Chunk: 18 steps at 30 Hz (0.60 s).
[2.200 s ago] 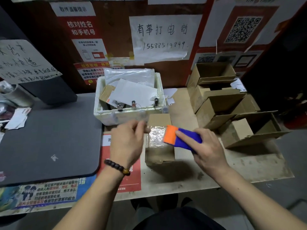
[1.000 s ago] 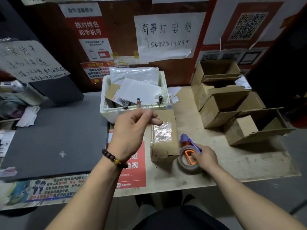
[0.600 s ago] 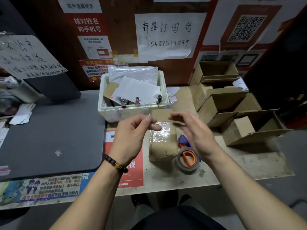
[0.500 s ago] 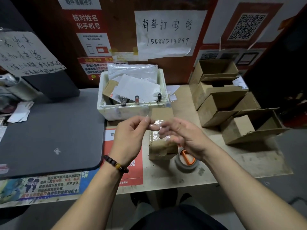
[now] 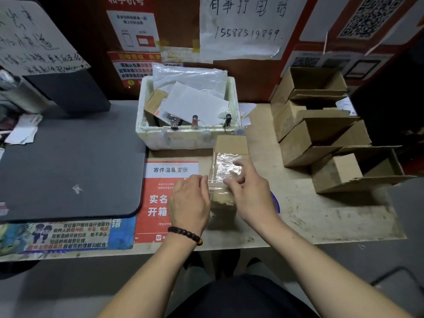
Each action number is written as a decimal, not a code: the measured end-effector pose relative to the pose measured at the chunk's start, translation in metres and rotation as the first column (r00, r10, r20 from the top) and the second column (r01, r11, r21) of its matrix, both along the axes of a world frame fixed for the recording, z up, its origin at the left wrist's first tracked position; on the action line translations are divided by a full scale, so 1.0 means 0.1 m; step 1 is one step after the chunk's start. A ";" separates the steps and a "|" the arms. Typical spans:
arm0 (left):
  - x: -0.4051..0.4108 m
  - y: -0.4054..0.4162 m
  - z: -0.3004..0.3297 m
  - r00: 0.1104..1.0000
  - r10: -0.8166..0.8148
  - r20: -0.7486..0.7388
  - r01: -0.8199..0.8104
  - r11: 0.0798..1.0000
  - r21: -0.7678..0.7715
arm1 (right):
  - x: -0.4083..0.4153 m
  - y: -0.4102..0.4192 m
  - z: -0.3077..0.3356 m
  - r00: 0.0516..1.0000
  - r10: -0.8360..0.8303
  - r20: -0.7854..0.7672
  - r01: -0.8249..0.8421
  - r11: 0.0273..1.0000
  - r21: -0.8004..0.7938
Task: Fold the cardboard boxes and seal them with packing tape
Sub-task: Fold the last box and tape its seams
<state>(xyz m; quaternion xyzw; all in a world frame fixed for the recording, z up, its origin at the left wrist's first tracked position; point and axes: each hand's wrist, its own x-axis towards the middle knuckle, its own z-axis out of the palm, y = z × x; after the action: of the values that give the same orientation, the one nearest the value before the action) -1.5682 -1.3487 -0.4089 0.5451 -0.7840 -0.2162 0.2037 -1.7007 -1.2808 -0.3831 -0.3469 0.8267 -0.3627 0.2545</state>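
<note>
In the head view, a small cardboard box [image 5: 229, 173] sits at the centre of the frame on the desk [image 5: 321, 210], its top covered with shiny clear tape [image 5: 226, 167]. The left hand [image 5: 189, 201] pinches a loose strip of tape at the box's left edge, fingers curled. The right hand [image 5: 249, 191] rests over the box's top with fingers spread and relaxed, touching the tape. A blue tape dispenser [image 5: 276, 204] peeks out just right of that hand. A white foam bin [image 5: 183, 136] stands just behind the box, and open cardboard boxes [image 5: 321, 134] are stacked at the right.
</note>
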 end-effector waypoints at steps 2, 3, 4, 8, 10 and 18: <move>0.00 0.00 -0.07 1.000 -0.002 -0.003 0.002 1.000 0.023 | 0.01 0.00 -0.07 0.996 0.041 -0.078 -0.042 0.999 -0.004; -0.01 -0.01 -0.10 1.000 -0.003 -0.019 0.004 0.999 0.033 | 0.02 0.00 -0.10 0.989 0.069 -0.130 -0.071 0.997 -0.011; -0.01 -0.01 -0.12 0.999 -0.004 -0.037 0.006 0.999 0.043 | 0.02 0.01 -0.14 0.978 0.094 -0.189 -0.102 0.994 -0.031; -0.04 0.00 -0.18 0.998 -0.015 -0.055 0.018 0.998 0.058 | 0.02 0.04 -0.28 0.933 0.114 -0.340 -0.148 0.986 -0.076; -0.06 0.00 -0.22 0.998 -0.027 -0.051 0.029 0.998 0.052 | 0.02 0.05 -0.35 0.890 0.126 -0.437 -0.178 0.981 -0.079; -0.06 0.03 -0.33 0.995 -0.033 -0.096 0.042 0.994 0.100 | 0.06 0.07 -0.45 0.832 0.066 -0.551 -0.112 0.992 -0.050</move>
<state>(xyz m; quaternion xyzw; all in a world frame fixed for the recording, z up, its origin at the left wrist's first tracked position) -1.5741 -1.3457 -0.4415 0.5291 -0.7716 -0.2851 0.2084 -1.6944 -1.2734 -0.4278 -0.4842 0.8326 -0.2687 0.0097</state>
